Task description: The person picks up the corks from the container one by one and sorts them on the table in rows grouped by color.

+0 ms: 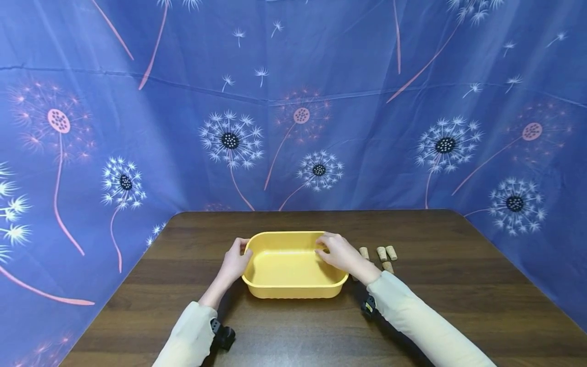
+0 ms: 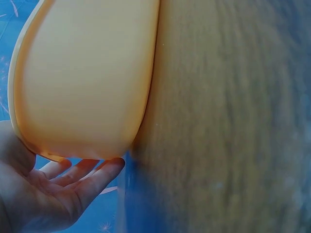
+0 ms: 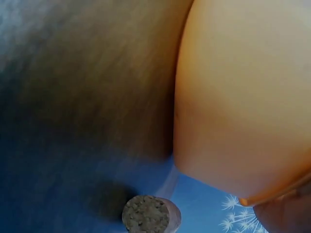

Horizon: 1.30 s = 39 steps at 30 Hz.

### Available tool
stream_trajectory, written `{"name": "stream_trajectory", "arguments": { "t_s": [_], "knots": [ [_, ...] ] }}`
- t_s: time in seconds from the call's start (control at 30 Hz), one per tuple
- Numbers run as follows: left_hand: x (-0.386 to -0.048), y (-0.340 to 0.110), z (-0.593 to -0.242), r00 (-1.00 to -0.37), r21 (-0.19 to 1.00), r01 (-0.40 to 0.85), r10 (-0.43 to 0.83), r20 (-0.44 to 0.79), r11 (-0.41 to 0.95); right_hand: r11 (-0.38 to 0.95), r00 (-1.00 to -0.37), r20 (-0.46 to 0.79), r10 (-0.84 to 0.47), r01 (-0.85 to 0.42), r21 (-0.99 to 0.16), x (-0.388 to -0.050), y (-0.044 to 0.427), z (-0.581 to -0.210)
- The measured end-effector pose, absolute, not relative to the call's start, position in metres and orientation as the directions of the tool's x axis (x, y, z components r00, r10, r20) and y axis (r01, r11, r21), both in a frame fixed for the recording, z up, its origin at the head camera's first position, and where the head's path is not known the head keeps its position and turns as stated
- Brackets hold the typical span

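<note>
A yellow plastic basin (image 1: 295,291) stands on the wooden table with its inner floor in view. My left hand (image 1: 236,262) grips its left rim, thumb over the edge; in the left wrist view that hand's fingers (image 2: 104,174) lie against the outer wall. My right hand (image 1: 341,253) reaches over the right rim, bent fingertips inside the basin near the far right corner. Whether those fingertips hold anything is hidden. Several corks lie right of the basin, one (image 1: 391,253) furthest out; a cork (image 3: 146,214) shows its speckled end in the right wrist view.
The dark brown wooden table (image 1: 293,331) extends around the basin. A blue cloth with dandelion prints (image 1: 367,127) hangs behind and beside it. Small black devices, one at the left wrist (image 1: 223,336), are strapped over the pale sleeves.
</note>
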State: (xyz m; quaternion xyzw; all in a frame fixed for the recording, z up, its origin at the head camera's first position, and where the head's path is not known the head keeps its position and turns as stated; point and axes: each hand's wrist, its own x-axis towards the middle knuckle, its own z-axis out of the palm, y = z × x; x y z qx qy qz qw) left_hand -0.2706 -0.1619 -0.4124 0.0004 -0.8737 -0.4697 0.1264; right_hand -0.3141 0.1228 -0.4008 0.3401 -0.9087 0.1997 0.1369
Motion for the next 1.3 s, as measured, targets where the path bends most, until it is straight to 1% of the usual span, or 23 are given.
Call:
{"name": "stream_trajectory", "arguments": {
  "t_s": [0.2,0.43,0.7,0.87,1.1,1.17,1.3],
  "knots": [
    [-0.2705,-0.1611,-0.4109,-0.968,0.824,0.120,-0.119,0.221,0.554,0.718,-0.737,0.390,-0.552,-0.658,-0.227,-0.3131,0.1208,-0.4024],
    [-0.2696,-0.1614,-0.4095,-0.970,0.823,0.109,-0.123,0.212,0.557,0.743,-0.712,0.410,-0.571,-0.660,-0.110,-0.3104,0.1177,-0.4024],
    [-0.2693,-0.1608,-0.4110,-0.970,0.817,0.111,-0.115,0.212,0.566,0.782,-0.738,0.362,-0.569,-0.622,-0.039,-0.3074,0.1162,-0.4029],
    [-0.2696,-0.1614,-0.4113,-0.974,0.822,0.096,-0.115,0.193,0.562,0.789,-0.736,0.368,-0.568,-0.615,-0.011,-0.3084,0.1154,-0.4041],
    [-0.2709,-0.1616,-0.4130,-0.975,0.819,0.098,-0.111,0.193,0.565,0.765,-0.695,0.369,-0.617,-0.639,0.076,-0.3065,0.1162,-0.4046],
    [-0.2705,-0.1615,-0.4127,-0.975,0.819,0.096,-0.111,0.191,0.566,0.749,-0.683,0.365,-0.633,-0.659,0.067,-0.3066,0.1168,-0.4045],
    [-0.2700,-0.1623,-0.4117,-0.976,0.820,0.089,-0.116,0.186,0.566,0.703,-0.649,0.372,-0.664,-0.712,0.013,-0.3079,0.1174,-0.4027]
  ]
}}
